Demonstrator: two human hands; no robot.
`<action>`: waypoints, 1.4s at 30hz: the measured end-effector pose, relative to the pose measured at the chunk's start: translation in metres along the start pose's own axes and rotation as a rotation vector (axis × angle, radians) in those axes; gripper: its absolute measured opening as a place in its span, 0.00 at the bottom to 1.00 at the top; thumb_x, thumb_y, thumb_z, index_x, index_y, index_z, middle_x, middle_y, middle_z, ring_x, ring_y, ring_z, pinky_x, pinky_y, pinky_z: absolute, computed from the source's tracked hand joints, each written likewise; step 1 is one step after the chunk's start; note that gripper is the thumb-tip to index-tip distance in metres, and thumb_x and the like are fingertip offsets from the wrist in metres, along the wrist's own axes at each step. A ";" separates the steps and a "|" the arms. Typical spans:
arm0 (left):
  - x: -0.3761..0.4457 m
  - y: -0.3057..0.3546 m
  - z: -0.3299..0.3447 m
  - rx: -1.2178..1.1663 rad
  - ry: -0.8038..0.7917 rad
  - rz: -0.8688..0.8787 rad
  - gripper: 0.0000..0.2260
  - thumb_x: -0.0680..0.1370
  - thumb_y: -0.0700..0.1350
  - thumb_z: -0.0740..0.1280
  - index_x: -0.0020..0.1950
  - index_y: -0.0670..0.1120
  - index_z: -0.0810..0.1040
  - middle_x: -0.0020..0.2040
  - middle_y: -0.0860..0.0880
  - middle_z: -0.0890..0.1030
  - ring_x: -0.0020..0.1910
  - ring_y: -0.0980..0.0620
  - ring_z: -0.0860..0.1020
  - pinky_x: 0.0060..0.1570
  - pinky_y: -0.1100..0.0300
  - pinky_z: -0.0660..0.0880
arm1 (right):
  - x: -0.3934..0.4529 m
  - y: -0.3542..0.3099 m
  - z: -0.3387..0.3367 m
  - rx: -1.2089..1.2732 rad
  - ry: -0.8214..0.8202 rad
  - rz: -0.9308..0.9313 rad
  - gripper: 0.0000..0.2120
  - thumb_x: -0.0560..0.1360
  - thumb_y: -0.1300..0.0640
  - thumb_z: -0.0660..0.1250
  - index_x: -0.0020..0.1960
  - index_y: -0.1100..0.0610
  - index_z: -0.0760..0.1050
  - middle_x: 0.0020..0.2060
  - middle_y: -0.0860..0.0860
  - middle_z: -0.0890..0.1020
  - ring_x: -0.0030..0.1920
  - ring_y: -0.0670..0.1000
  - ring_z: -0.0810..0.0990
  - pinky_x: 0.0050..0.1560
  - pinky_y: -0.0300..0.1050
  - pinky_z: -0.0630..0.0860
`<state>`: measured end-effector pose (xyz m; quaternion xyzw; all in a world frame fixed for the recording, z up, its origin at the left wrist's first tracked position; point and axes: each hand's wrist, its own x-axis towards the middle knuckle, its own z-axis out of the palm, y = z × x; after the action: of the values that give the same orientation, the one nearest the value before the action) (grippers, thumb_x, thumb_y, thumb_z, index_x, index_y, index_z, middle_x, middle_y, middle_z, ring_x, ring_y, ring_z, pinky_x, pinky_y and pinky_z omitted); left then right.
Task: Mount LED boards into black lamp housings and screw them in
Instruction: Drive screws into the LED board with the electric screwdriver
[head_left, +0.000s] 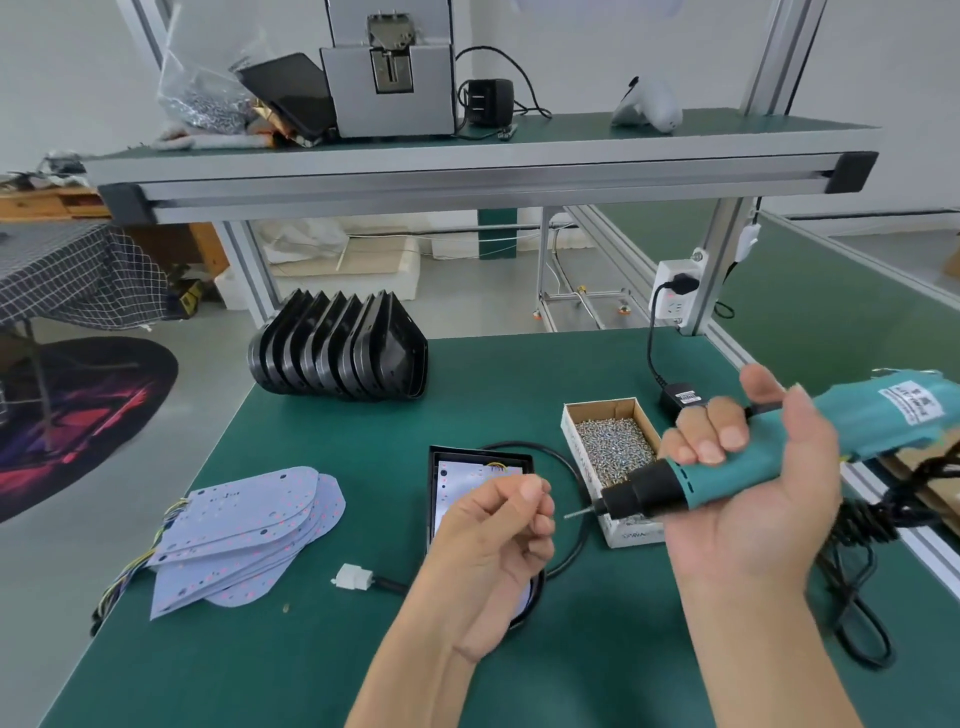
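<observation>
My right hand (748, 499) grips a teal electric screwdriver (727, 475) held level, its bit pointing left toward my left hand (498, 545). The left hand's fingers are curled with the tips pinched together just left of the bit; whether a screw sits between them I cannot tell. Below the left hand lies a black lamp housing (434, 467) with a white LED board (457, 480) inside, partly hidden by the hand. A fanned pile of several white LED boards (249, 530) lies at the left. A row of black housings (337, 353) stands at the table's far side.
An open cardboard box of screws (613, 441) sits right of the housing. A black cable with a white connector (353, 577) loops around the housing. A power adapter (683, 397) and the screwdriver's cord (857, 597) lie at the right edge. A shelf (467, 176) runs overhead.
</observation>
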<state>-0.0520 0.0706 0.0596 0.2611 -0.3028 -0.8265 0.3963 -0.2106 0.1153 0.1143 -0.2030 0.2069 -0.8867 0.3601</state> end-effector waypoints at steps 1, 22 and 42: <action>-0.006 0.001 -0.001 -0.043 -0.010 -0.005 0.05 0.76 0.41 0.72 0.41 0.43 0.83 0.40 0.45 0.78 0.34 0.54 0.75 0.35 0.64 0.72 | -0.001 0.002 0.006 0.016 -0.009 0.003 0.10 0.83 0.50 0.59 0.52 0.54 0.77 0.30 0.46 0.68 0.30 0.46 0.67 0.33 0.39 0.69; -0.034 0.011 0.002 0.281 0.089 0.237 0.13 0.75 0.53 0.72 0.34 0.48 0.84 0.34 0.48 0.79 0.32 0.54 0.75 0.34 0.64 0.73 | -0.016 0.014 0.033 0.012 -0.052 0.019 0.10 0.83 0.50 0.59 0.51 0.53 0.76 0.29 0.46 0.68 0.29 0.46 0.67 0.33 0.39 0.69; -0.033 -0.014 -0.017 1.110 0.282 0.819 0.08 0.81 0.55 0.65 0.43 0.55 0.75 0.38 0.59 0.77 0.39 0.57 0.75 0.40 0.73 0.68 | -0.021 0.030 0.023 -0.026 0.072 0.041 0.05 0.83 0.53 0.63 0.56 0.53 0.76 0.30 0.47 0.68 0.28 0.47 0.68 0.32 0.38 0.69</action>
<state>-0.0288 0.0994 0.0444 0.3944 -0.6996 -0.2922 0.5193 -0.1681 0.1054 0.1137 -0.1716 0.2352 -0.8832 0.3677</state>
